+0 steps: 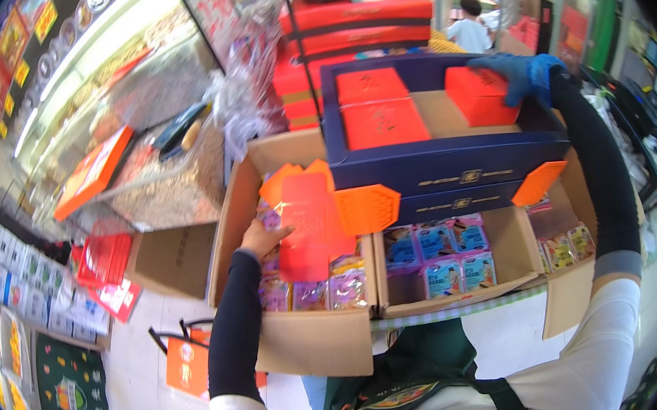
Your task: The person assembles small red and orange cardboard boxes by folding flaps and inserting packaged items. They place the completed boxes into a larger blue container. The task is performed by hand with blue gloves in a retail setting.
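Shop interior with a pale tiled floor [151,387]. Beyond the fingers of both hands rises a stack of red cardboard boxes [359,15]; past the left fingers stands a clear bin of loose dry goods [171,174].

The right hand [512,77], in a blue glove, has its fingers clamped over the outer end of a glossy red rectangular box [481,98]. This box sits within a dark blue rectangular cardboard case [437,162], at the end beneath those fingers. The left hand [262,238] is bare; its thumb, spread from the fingers, lies against a long, flat red paper envelope [304,224]. Whether the hand grips it cannot be told.

Progress, by judgement: partway. Two further red boxes [384,122] lie in the case, on the side away from the right fingers; brown cardboard shows between, and the clamped box is not yet released. Filling or emptying cannot be distinguished.

Containers: around the left fingers, an open brown carton [228,233] holds clear-wrapped purple packets [310,294] below the envelope. Between the hands, nearer the wearer, a second brown carton [508,253] holds rows of blue-and-pink packets [435,253]. Below the right fingers, green-and-yellow packets [568,249] occupy a third compartment.
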Available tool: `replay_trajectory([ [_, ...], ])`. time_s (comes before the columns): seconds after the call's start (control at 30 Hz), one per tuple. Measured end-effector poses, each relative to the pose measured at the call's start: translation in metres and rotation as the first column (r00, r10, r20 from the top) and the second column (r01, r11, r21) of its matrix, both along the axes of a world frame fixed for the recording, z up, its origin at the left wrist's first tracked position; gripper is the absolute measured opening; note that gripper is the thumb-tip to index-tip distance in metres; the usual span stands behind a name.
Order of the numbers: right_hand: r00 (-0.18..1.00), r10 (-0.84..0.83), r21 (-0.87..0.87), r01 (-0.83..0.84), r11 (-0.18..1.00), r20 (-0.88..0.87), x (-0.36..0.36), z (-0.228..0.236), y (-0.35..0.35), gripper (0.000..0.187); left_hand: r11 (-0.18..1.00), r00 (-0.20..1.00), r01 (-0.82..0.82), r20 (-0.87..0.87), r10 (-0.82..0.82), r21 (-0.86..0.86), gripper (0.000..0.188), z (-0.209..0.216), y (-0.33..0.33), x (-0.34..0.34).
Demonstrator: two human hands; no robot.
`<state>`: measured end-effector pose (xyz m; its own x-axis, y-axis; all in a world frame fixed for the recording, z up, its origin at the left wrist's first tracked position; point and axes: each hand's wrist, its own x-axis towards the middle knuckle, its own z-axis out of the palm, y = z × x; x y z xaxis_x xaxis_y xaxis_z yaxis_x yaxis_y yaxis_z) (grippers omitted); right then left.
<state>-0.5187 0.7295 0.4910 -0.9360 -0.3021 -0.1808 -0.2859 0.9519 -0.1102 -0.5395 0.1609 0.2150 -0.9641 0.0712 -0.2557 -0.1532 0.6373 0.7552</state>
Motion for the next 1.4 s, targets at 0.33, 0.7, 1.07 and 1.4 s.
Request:
replay_trajectory([
  [0.33,0.962,0.143,0.144,-0.112,0.983,-0.232,0.006,-0.031,-0.039,0.076,0.934,0.999,0.054,0.019,-0.05,-0.354,0.101,0.012,0.028,0.017],
  [0.7,0.965,0.091,0.072,-0.075,0.995,-0.245,0.017,-0.032,-0.051,0.065,0.683,0.973,-0.103,-0.071,0.221,0.723,0.018,0.078,-0.009,0.056],
  [1.07,0.451,0.409,0.06,-0.611,0.789,-0.794,0.191,-0.055,-0.26,0.054,0.328,0.969,-0.013,-0.069,0.237,0.945,0.035,0.126,-0.002,0.211],
  [1.4,0.468,0.385,-0.114,-0.74,0.663,-0.796,0.255,-0.142,-0.314,0.047,0.029,0.916,0.267,-0.263,0.302,0.963,0.054,0.08,0.009,0.327],
])
